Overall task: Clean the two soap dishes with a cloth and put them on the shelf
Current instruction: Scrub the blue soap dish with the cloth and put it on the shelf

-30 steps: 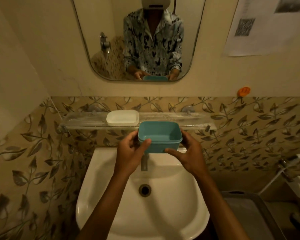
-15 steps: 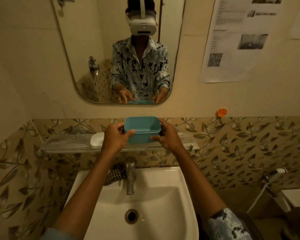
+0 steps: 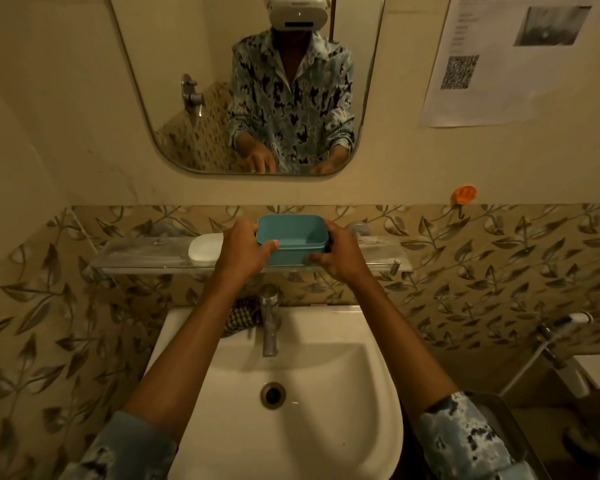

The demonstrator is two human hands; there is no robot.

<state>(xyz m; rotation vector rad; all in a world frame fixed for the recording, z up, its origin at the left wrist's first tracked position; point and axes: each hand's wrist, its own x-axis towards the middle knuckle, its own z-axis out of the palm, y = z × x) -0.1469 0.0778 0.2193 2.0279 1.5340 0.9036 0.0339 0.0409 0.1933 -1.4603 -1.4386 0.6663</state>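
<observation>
I hold a teal soap dish (image 3: 293,237) between both hands over the middle of the clear wall shelf (image 3: 142,259); its base looks level with the shelf top. My left hand (image 3: 245,249) grips its left end, thumb over the rim. My right hand (image 3: 342,252) grips its right end. A white soap dish (image 3: 205,249) rests on the shelf just left of my left hand. A checked cloth (image 3: 239,317) lies bunched on the basin's back ledge, partly hidden by my left forearm.
A white washbasin (image 3: 291,375) with a chrome tap (image 3: 270,320) sits below the shelf. A mirror (image 3: 246,81) hangs above. An orange hook (image 3: 464,195) is on the wall to the right; a hand spray (image 3: 565,327) lower right.
Both hands carried the teal dish up from above the basin and forward onto the shelf line, beside the white dish. The view tilted upward meanwhile.
</observation>
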